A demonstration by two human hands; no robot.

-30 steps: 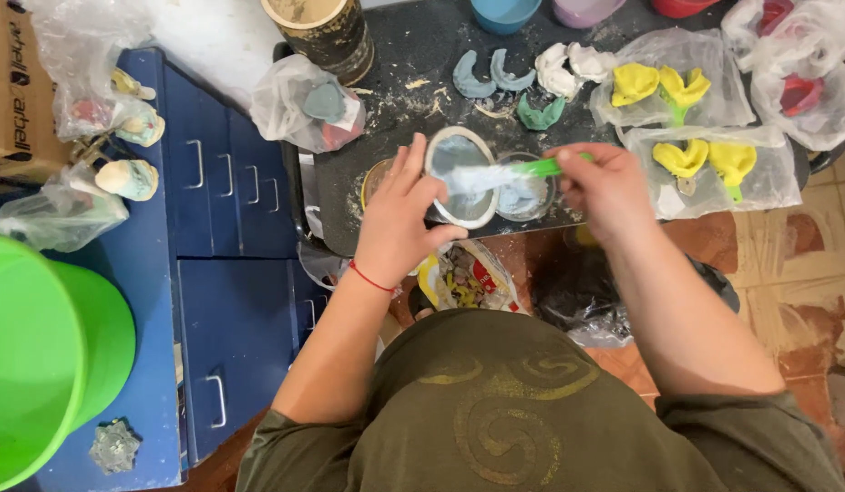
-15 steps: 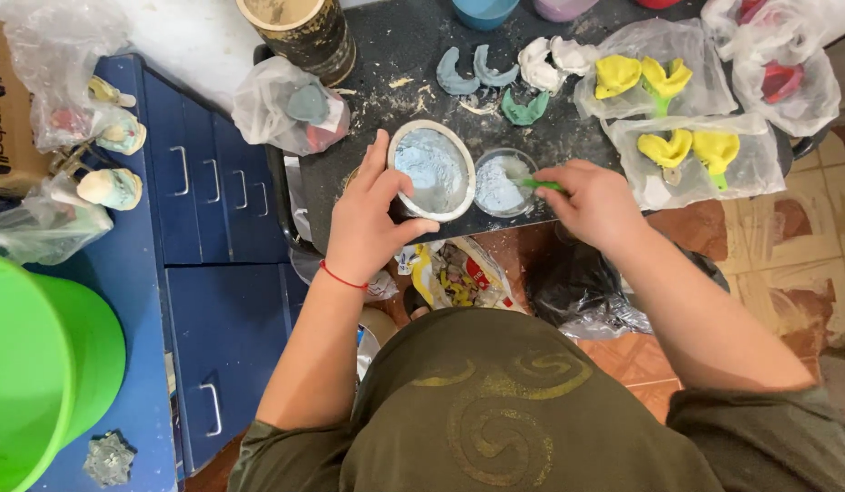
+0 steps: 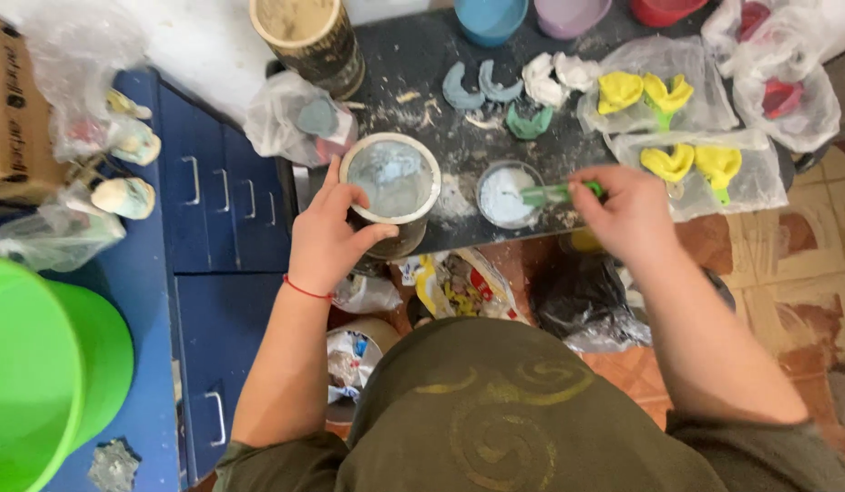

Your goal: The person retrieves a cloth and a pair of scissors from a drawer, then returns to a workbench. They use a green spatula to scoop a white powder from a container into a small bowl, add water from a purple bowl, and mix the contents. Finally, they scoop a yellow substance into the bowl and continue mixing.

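A large bright green plastic bucket (image 3: 40, 383) is seen at nine o'clock, beside a blue drawer cabinet (image 3: 222, 237). Near centre, a round pale-rimmed container of grey-blue paste (image 3: 390, 182) is gripped at its side by the left hand (image 3: 327, 241), fingers curled around it. At two o'clock of it, a small clear cup of white powder (image 3: 506, 194) is entered by a green plastic spatula (image 3: 554, 193), pinched in the closed fingers of the right hand (image 3: 627, 214).
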